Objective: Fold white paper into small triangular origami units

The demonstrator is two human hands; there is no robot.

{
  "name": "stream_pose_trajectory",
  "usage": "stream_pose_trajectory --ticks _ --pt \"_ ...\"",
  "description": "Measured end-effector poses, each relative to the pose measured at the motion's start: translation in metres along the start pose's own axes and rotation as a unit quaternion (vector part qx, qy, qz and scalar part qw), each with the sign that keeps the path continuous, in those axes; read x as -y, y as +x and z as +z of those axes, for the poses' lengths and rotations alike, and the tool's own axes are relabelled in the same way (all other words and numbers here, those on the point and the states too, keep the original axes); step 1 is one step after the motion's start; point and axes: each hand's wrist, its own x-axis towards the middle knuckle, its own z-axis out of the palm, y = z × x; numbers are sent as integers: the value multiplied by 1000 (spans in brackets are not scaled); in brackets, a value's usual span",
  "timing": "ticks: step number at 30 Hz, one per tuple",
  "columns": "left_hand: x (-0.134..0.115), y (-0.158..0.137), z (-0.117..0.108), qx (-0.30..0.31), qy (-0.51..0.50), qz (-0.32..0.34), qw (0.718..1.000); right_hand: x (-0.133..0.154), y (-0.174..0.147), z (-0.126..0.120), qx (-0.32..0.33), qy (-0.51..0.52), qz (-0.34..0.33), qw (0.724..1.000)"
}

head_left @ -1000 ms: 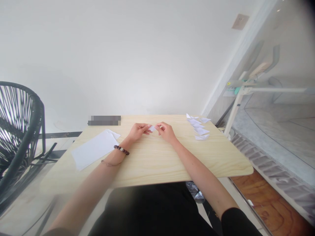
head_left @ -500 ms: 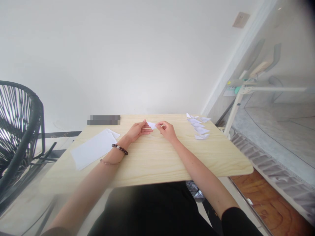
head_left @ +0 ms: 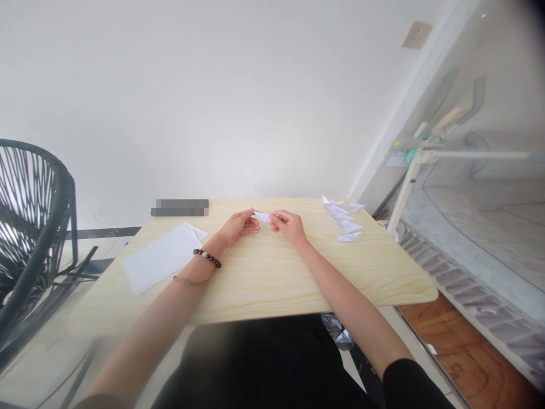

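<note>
A small folded piece of white paper (head_left: pixel 263 217) is stretched between my two hands, over the middle of the table. My left hand (head_left: pixel 239 226) pinches its left end between thumb and fingers. At the other end, my right hand (head_left: pixel 288 225) grips it with thumb and forefinger, the remaining fingers curled. Several folded paper boats (head_left: pixel 342 216) lie grouped to the right of my right hand. A stack of white paper sheets (head_left: pixel 164 258) rests left of my left forearm, one corner of it folded.
The light wooden table (head_left: pixel 272 284) stands against a white wall. At its back left is a dark blurred block (head_left: pixel 181 208). A dark woven chair (head_left: pixel 38 227) stands left, and a white metal frame (head_left: pixel 404 196) is on the right.
My left fingers have curled in from a more spread position and now pinch the paper. The folded paper looks narrower and tilted. The other things have stayed put.
</note>
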Motion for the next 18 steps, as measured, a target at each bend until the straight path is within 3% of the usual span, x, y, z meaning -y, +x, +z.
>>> stream_pose_trajectory --ticks 11,18 --pt "-4 -2 1 -24 -11 -19 999 3 0 2 -2 -15 -31 999" --pt "1 -2 1 -8 33 27 999 2 0 2 11 -21 -61 998"
